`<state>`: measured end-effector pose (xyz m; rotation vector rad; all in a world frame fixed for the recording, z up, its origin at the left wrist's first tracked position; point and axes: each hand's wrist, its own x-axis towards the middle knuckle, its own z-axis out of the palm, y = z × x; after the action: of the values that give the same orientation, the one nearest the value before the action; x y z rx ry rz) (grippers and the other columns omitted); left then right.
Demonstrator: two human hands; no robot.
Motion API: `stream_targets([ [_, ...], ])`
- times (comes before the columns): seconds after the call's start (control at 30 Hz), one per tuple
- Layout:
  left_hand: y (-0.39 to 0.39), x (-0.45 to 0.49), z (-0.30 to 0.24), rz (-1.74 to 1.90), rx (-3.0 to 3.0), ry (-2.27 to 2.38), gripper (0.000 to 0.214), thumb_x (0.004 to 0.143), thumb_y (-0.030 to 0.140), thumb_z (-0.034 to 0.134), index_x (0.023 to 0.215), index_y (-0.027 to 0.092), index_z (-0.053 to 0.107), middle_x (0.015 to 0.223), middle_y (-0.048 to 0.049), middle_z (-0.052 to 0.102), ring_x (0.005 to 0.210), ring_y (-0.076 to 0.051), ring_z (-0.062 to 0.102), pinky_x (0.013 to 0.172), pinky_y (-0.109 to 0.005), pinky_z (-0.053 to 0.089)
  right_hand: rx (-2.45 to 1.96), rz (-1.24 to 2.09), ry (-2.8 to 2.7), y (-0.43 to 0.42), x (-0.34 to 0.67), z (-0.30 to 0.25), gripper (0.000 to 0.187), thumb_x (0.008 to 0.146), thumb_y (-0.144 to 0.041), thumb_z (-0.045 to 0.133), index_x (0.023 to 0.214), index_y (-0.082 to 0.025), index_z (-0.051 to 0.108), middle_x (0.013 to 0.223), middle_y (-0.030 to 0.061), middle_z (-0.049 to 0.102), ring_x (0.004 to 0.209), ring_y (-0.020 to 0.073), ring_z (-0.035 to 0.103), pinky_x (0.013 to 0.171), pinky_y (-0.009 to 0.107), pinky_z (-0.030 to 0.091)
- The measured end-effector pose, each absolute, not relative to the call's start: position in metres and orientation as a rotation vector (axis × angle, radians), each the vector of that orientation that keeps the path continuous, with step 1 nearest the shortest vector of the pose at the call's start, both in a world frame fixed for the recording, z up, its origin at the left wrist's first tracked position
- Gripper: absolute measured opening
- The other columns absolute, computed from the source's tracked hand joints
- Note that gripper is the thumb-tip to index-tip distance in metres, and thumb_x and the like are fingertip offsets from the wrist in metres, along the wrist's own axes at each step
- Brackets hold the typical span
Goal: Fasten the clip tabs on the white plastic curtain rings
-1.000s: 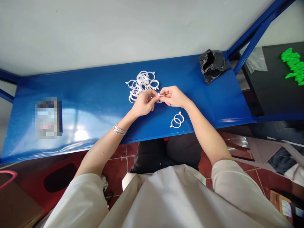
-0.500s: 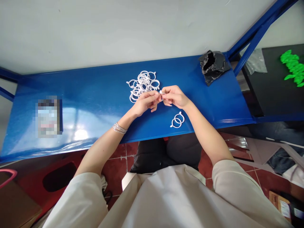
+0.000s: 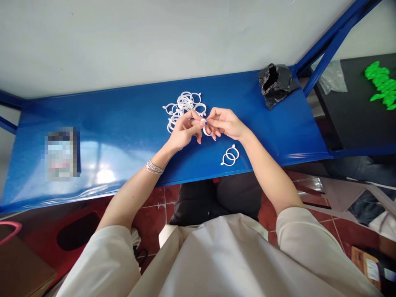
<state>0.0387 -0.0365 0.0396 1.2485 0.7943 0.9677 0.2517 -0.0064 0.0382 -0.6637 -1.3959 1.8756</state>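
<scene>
At the near edge of the view, a pale garment [image 3: 216,255] covers the lap, and both forearms are stretched over the blue table [image 3: 123,123]. A bracelet [image 3: 154,167] is worn on the left wrist. Just inside the table's near edge, a pair of white rings [image 3: 230,156] lies flat and overlapping, beside the right wrist and touched by neither hand.

Beyond the pair, the left hand [image 3: 182,134] and the right hand [image 3: 227,123] are brought together above the table top. 1 white ring [image 3: 206,131] is pinched between them. The thumb and forefinger of each hand are closed narrowly on it and the remaining fingers are loosely curled. Only a short arc of the ring shows below the fingertips [image 3: 201,122]. Whether it is open or clipped shut cannot be told.

Judgement on handling: the ring is thin and probably springy, so the 2 pinches are best kept close together on the rim, with light, even pressure. A twist out of the ring's plane should be avoided, since a slip could flick it away. The hands are best held low over the table.

Farther back, a pile of white rings [image 3: 182,105] lies just behind the left hand. A blurred flat object [image 3: 62,153] lies well to the left, and a crumpled black bag [image 3: 276,84] sits at the far right. Green parts [image 3: 380,84] lie on a separate dark surface.
</scene>
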Motion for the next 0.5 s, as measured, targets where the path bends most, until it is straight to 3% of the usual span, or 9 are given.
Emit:
stream_targets([
  [0.27, -0.0419, 0.0405, 0.0471, 1.052, 1.383, 0.794, 0.057, 0.088, 0.065, 0.093, 0.078, 0.024, 0.054, 0.060, 0.0035, 0.064, 0.040, -0.010, 0.054, 0.043, -0.026, 0.043, -0.662, 1.957, -1.490, -0.0088, 0.2524, 0.0386, 0.055, 0.087, -0.061, 0.098, 0.089, -0.018, 0.065, 0.066, -0.0033, 0.069, 0.046, 0.0096, 0.059, 0.049, 0.026, 0.060],
  [0.4, -0.0429, 0.0421, 0.0448, 1.045, 1.348, 0.792, 0.058, 0.086, 0.063, 0.094, 0.074, 0.023, 0.054, 0.056, 0.0042, 0.062, 0.038, -0.008, 0.051, 0.041, -0.025, 0.040, -0.644, 1.981, -1.485, -0.0085, 0.2546, 0.0402, 0.054, 0.087, -0.059, 0.099, 0.087, -0.019, 0.063, 0.061, -0.0078, 0.060, 0.044, 0.0071, 0.048, 0.047, 0.024, 0.057],
  [0.5, -0.0431, 0.0444, 0.0429, 1.061, 1.304, 0.775, 0.059, 0.085, 0.065, 0.094, 0.074, 0.023, 0.055, 0.055, 0.0041, 0.061, 0.037, -0.008, 0.050, 0.041, -0.025, 0.039, -0.621, 2.034, -1.444, -0.0089, 0.2542, 0.0419, 0.058, 0.091, -0.067, 0.092, 0.085, -0.020, 0.059, 0.059, -0.0104, 0.051, 0.045, 0.0061, 0.041, 0.045, 0.024, 0.054],
])
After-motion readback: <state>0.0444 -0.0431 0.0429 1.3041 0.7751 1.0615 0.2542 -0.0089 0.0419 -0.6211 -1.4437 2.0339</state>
